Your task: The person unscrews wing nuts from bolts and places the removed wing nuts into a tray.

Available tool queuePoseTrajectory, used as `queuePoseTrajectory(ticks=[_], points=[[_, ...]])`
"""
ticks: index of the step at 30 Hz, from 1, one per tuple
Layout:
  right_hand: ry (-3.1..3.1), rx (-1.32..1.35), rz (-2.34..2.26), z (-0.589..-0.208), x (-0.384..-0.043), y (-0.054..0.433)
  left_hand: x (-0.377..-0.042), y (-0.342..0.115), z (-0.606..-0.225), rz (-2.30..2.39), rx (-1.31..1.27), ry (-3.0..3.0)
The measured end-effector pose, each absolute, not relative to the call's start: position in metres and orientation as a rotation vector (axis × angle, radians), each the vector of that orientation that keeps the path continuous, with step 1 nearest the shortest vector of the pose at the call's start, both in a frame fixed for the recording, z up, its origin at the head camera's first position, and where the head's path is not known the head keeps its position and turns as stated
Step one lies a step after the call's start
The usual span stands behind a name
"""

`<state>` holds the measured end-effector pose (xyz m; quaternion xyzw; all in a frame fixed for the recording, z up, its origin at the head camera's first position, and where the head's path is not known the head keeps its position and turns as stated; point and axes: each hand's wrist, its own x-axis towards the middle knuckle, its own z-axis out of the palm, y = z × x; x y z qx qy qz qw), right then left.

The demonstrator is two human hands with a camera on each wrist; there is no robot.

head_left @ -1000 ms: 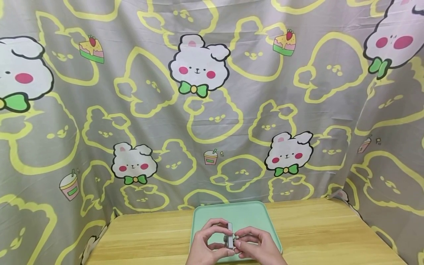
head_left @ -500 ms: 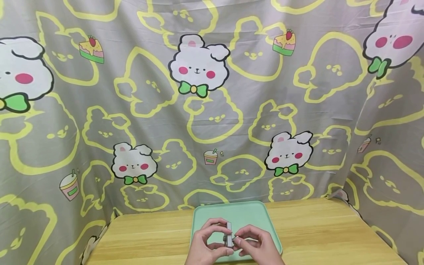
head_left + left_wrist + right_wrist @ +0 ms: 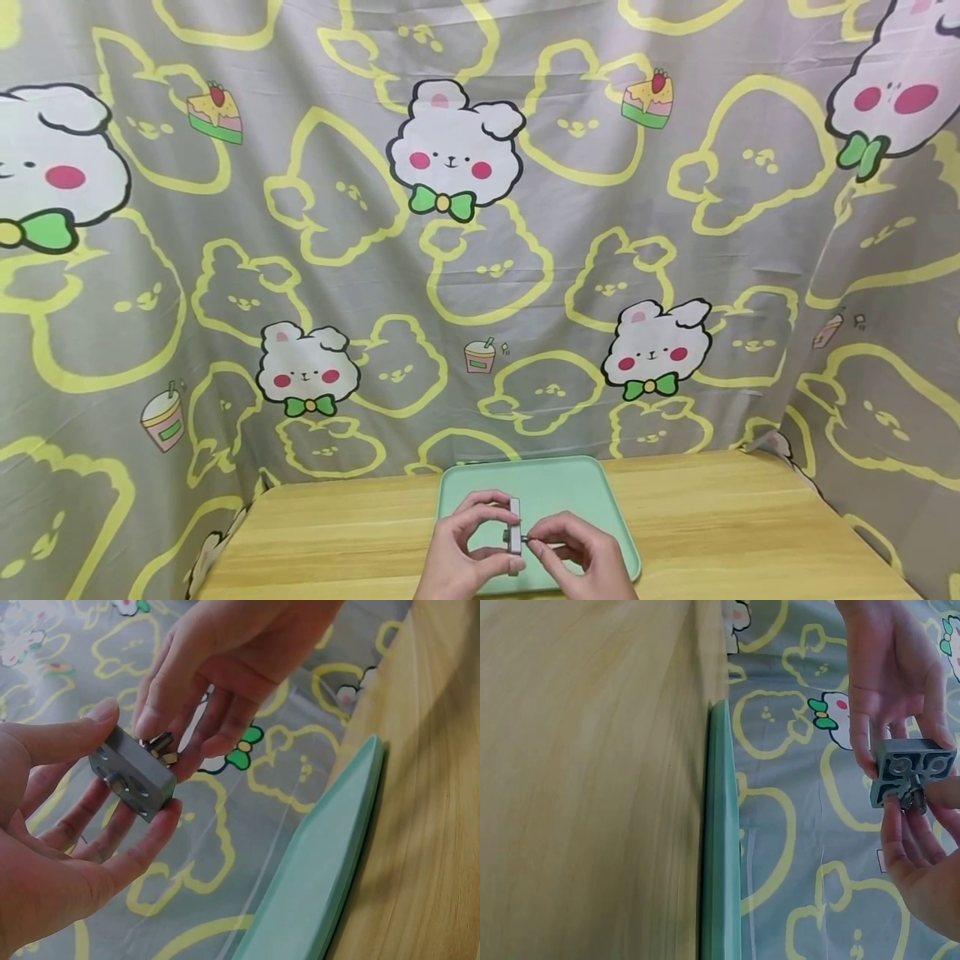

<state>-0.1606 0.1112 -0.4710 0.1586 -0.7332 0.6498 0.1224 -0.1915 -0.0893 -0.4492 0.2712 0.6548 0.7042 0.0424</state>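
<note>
Over the tray, my left hand [image 3: 461, 554] grips a small grey square block [image 3: 514, 527] by its edges, thumb on one edge and fingers on the opposite one. The block stands on edge. In the left wrist view, one face of the block [image 3: 135, 776] shows round holes and a short round stub. Recessed circles mark its other face in the right wrist view. At that face my right hand [image 3: 581, 550] pinches a small metal screw-like part [image 3: 915, 796] with thumb and fingertips. A brass-coloured bit [image 3: 168, 758] also shows there, partly hidden by fingers.
A mint-green tray [image 3: 540, 483] with a low raised rim lies under the hands on a wood-grain table [image 3: 750, 525]. A grey curtain [image 3: 480, 292] with rabbit drawings hangs behind the table and on both sides.
The block and left hand have shifted slightly left and up. My right fingers have changed their hold on the small metal part, and a thin length of it now shows between them and the block.
</note>
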Motion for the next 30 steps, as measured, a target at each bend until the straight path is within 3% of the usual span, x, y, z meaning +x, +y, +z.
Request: queuePoseTrajectory(ticks=[17,25,30], points=[[-1.659,0.927,1.056,-0.496,-0.179,0.108,-0.193,-0.093,-0.448,2.187,0.833,1.932],[-1.678,0.867,1.105,-0.491,-0.175,0.106,-0.194,-0.093,-0.448,2.189,0.829,1.929],[-1.787,0.752,1.381,-0.483,-0.167,0.106,-0.193,-0.093,-0.447,2.190,0.842,1.944]])
